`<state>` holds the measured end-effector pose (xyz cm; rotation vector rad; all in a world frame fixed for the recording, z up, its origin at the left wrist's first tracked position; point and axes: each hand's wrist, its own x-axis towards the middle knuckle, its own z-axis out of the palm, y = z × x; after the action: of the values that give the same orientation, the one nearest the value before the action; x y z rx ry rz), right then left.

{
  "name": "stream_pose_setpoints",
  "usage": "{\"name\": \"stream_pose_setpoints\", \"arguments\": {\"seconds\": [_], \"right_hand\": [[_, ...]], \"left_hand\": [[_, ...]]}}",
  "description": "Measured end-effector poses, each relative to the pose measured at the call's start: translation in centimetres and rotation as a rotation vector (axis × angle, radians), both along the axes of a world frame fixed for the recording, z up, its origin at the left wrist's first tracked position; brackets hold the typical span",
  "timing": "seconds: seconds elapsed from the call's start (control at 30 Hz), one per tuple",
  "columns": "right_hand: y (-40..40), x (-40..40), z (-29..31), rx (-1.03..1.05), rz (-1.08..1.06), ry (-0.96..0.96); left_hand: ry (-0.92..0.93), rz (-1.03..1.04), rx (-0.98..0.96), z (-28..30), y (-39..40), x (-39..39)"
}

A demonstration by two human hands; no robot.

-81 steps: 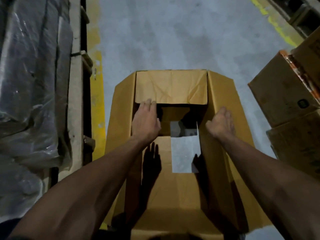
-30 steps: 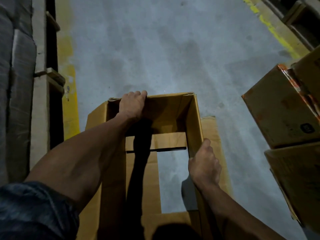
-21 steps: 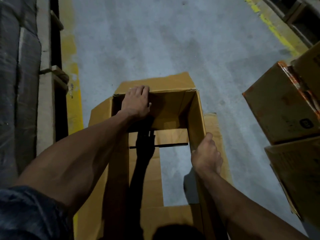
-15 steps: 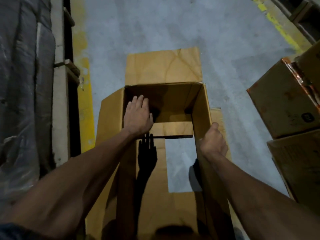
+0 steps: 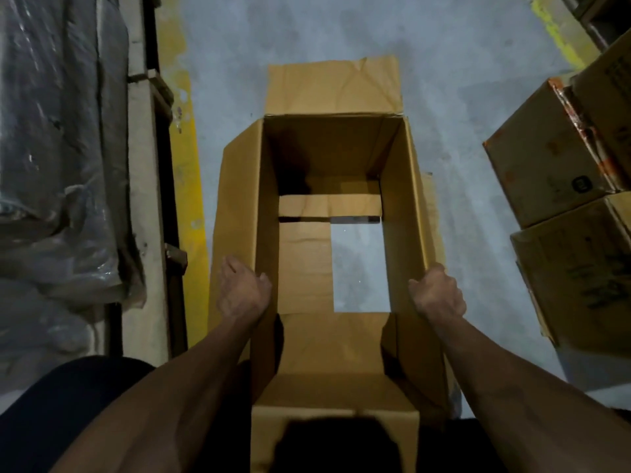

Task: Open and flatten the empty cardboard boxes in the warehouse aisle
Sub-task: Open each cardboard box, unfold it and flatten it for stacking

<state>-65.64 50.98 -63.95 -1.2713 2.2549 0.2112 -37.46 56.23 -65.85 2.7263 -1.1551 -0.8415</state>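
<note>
An empty brown cardboard box (image 5: pixel 403 213) stands upright on the grey floor below me, open at top and bottom, so the floor shows through a gap in its bottom flaps. Its top flaps are folded outward, the far one lying flat on the floor. My left hand (image 5: pixel 240 291) grips the top edge of the left wall, thumb inside. My right hand (image 5: pixel 438 295) grips the top edge of the right wall the same way.
Stacked brown cartons (image 5: pixel 560 172) stand close on the right. A pallet (image 5: pixel 143 186) with plastic-wrapped goods (image 5: pixel 54 148) runs along the left, beside a yellow floor line (image 5: pixel 189 186). Grey concrete aisle floor (image 5: pixel 341 25) lies beyond the box.
My left hand has come out of the box interior and back to the left wall's rim. My right hand slid nearer along the right rim. The far flap now lies flat outward.
</note>
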Motion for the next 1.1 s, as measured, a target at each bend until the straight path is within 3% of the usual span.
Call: {"name": "stream_pose_setpoints", "arguments": {"seconds": [0.17,0.4,1.1], "right_hand": [[0.0,-0.4,0.1,0.016,0.010,-0.112],[-0.3,-0.2,1.9,-0.070,0.087,-0.186],[3.9,-0.5,16.4,-0.378,0.073,-0.326]], "left_hand": [[0.037,-0.032,0.070,-0.6,1.5,-0.1],[0.104,-0.090,-0.054,0.2,1.1,0.3],[0.118,-0.068,-0.404,14.9,2.4,2.8]]}}
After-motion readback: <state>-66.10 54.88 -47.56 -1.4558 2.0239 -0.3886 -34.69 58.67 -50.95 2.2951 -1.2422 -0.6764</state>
